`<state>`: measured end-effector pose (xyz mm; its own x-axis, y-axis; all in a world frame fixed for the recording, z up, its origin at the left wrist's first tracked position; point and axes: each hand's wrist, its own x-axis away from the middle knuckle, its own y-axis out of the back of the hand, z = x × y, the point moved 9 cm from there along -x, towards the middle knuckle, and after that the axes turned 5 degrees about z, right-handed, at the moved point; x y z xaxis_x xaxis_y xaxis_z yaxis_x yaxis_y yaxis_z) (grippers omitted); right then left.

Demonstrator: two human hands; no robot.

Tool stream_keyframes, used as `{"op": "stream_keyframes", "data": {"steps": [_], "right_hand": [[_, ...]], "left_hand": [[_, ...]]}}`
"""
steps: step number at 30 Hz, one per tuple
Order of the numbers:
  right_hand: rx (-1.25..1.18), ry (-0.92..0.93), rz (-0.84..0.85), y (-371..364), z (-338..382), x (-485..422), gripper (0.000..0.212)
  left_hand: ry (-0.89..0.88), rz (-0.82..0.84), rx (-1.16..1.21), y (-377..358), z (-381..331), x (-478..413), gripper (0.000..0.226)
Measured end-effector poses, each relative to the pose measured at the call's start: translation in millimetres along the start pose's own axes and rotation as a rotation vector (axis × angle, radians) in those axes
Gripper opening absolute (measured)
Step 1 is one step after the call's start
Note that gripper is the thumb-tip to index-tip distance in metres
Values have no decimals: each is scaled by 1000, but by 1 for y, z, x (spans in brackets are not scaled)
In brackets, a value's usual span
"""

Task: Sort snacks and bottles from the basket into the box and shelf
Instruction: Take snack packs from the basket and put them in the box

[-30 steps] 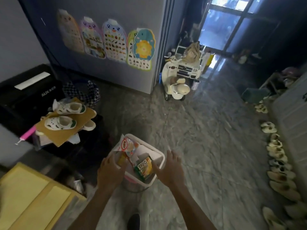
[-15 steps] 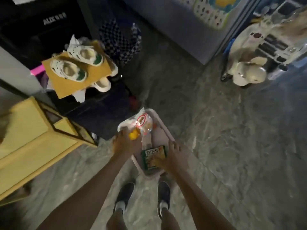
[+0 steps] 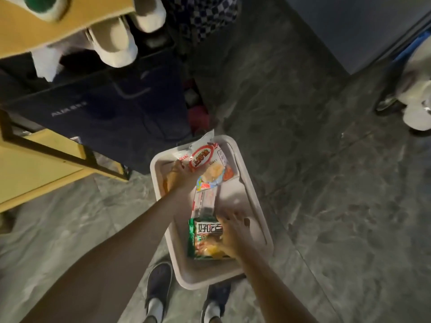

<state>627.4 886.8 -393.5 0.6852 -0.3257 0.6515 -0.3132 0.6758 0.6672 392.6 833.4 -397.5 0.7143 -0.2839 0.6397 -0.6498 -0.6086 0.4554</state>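
A pale plastic basket (image 3: 256, 201) sits on the stone floor in front of my feet. At its far end lies a white snack bag with a red oval label (image 3: 203, 157); my left hand (image 3: 183, 177) grips this bag at its left edge. A green snack bag (image 3: 203, 231) lies at the near end, and my right hand (image 3: 233, 235) rests on its right side with fingers spread. Between the two bags a slim white and red packet (image 3: 205, 199) lies flat. Something orange (image 3: 165, 185) shows under my left wrist.
A yellow open box (image 3: 35, 164) stands at left. Behind the basket is a dark carton (image 3: 105, 101) with white shoes (image 3: 116, 40) on cardboard above it. A white toy vehicle (image 3: 417, 96) is at far right. My shoes (image 3: 158, 285) stand just below the basket.
The view has tilted down and closer to the basket. My left hand has closed on the white snack bag, and my right hand has moved further onto the green bag.
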Motion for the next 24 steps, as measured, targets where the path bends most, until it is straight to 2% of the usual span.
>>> {"op": "stream_keyframes", "data": {"steps": [3, 5, 12, 19, 24], "right_hand": [[7, 9, -36, -7, -4, -4, 69], [-13, 8, -50, -6, -3, -3, 61], [-168, -1, -180, 32, 8, 29, 50], [-246, 21, -391, 129, 33, 102, 46], [-290, 79, -462, 207, 76, 170, 45]], "left_hand": [[-40, 8, 138, -5, -22, 17, 58], [-96, 13, 155, -7, -34, 23, 48], [-301, 3, 60, 25, -80, 56, 47], [-464, -37, -65, 105, -120, 131, 51], [-532, -48, -34, 173, -162, 216, 51]]}}
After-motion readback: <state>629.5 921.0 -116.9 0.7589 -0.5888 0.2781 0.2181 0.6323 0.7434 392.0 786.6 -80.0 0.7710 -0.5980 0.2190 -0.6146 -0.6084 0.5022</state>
